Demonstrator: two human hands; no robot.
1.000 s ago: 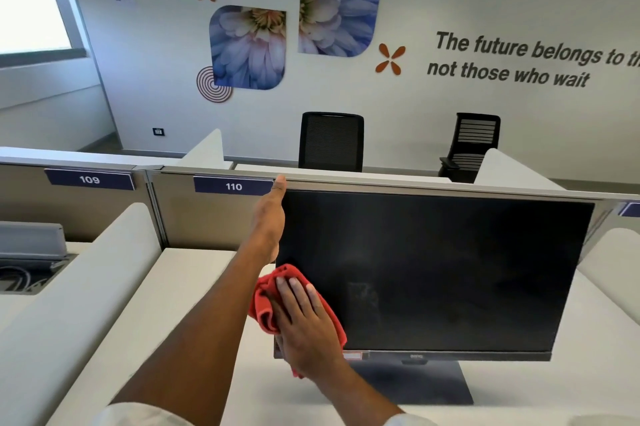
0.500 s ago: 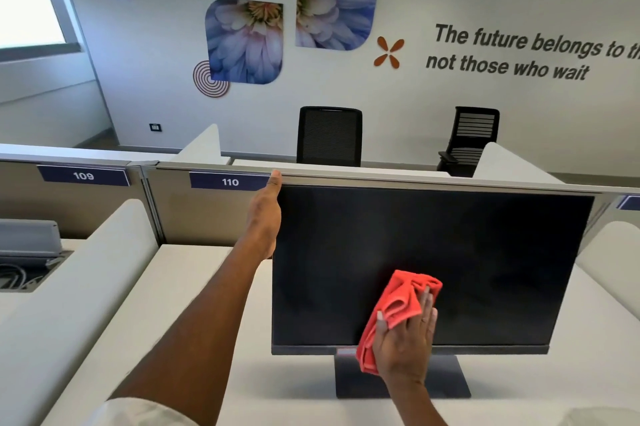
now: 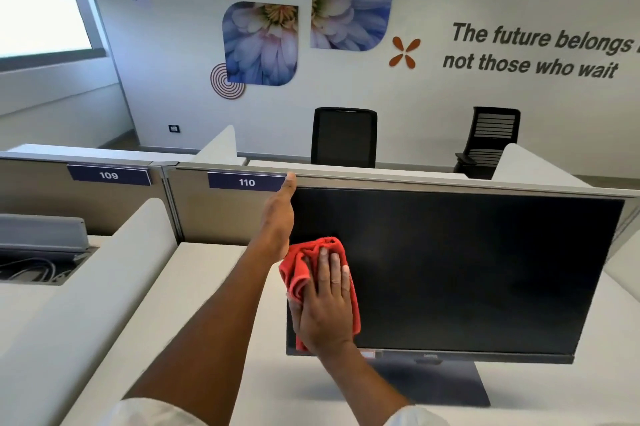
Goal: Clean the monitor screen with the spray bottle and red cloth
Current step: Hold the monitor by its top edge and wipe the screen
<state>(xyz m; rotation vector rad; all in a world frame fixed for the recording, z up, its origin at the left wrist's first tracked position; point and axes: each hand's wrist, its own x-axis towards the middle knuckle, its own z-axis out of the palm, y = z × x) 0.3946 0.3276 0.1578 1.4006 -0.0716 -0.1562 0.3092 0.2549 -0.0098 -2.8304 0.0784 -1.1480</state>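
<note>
A black monitor [image 3: 467, 269] stands on a white desk [image 3: 214, 287], its screen dark. My right hand [image 3: 323, 304] lies flat on a crumpled red cloth [image 3: 304, 264] and presses it against the lower left part of the screen. My left hand [image 3: 278, 214] grips the monitor's upper left edge, thumb at the top corner. No spray bottle is in view.
A beige partition [image 3: 221, 214] with labels 109 and 110 runs behind the monitor. White curved dividers [image 3: 114, 273] flank the desk. A cable tray [image 3: 38, 252] sits at left. Two black chairs [image 3: 344, 136] stand beyond the partition.
My right hand swept the red cloth from the screen's lower left to the lower middle, then back to the left side and slightly higher. My left hand stayed on the monitor's corner.
</note>
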